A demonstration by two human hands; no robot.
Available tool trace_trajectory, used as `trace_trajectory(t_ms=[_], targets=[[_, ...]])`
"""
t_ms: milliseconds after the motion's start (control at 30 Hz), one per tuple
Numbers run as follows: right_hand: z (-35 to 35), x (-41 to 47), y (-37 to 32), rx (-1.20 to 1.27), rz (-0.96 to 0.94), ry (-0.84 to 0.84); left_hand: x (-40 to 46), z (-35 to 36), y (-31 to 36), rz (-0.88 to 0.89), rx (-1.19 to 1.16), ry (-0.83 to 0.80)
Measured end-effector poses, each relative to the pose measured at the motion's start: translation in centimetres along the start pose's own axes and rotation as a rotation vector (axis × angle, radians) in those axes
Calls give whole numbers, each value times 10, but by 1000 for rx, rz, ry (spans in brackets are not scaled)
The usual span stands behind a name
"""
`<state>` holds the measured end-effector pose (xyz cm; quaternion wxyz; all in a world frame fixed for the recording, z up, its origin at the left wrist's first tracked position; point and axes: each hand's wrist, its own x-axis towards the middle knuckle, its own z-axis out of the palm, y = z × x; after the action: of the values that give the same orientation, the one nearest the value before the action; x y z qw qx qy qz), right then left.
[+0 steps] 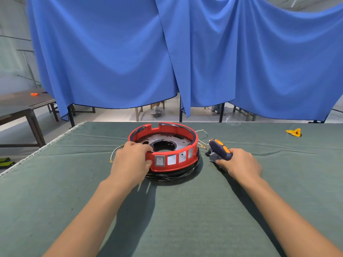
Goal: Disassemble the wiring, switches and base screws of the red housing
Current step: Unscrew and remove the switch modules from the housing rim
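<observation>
A round red housing (172, 165) sits mid-table on a black base, with a metal plate inside. One grey rocker switch (159, 161) remains in its front wall beside three empty openings. My left hand (132, 160) grips the housing's front-left rim, fingers curled over the edge. My right hand (239, 163) holds a screwdriver with a dark blue and orange handle (220, 149), just right of the housing. Small grey removed parts (211, 155) lie under that hand's fingers. A loose white wire (114, 153) with a ring terminal trails out on the left; more wires (202, 140) lie at the right.
The table is covered with green cloth (167, 210), its left edge running diagonally. A yellow scrap (294, 132) lies far right. Blue curtains (167, 52) hang behind the table. Another table (22, 106) stands at the left, with an orange item on it.
</observation>
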<state>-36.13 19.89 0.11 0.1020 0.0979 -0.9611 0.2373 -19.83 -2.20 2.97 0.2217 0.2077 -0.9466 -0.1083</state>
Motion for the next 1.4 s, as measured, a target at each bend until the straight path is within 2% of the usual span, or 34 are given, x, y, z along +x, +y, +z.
trace_trajectory(t_ms=[167, 300, 533, 600, 667, 767, 867, 967, 1033, 1200, 1300, 1400], targets=[[-14, 2, -10, 65, -20, 114, -3, 6, 12, 68, -4, 18], [-32, -7, -30, 193, -168, 198, -14, 19, 32, 124, 37, 60], [-73, -27, -59, 605, -328, 378, -24, 32, 39, 175, -3, 96], [-80, -29, -59, 613, -317, 415, -25, 31, 38, 191, -33, 97], [-80, -33, -59, 513, -313, 440, -24, 31, 36, 198, -53, 92], [-77, -34, -60, 389, -271, 329, -23, 31, 31, 217, -70, 88], [-86, -30, -58, 411, -243, 158, -22, 35, 27, 242, -57, 88], [-96, -34, -59, 533, -353, -34, -18, 36, 18, 270, -59, 107], [-98, -42, -64, 594, -424, -50, -17, 35, 14, 279, -62, 119], [-96, -51, -75, 575, -496, 198, -22, 36, 23, 303, 19, 194], [-98, -55, -79, 635, -557, 279, -25, 40, 25, 334, 29, 202], [-103, -59, -82, 748, -559, 344, -24, 42, 24, 292, -30, 174]])
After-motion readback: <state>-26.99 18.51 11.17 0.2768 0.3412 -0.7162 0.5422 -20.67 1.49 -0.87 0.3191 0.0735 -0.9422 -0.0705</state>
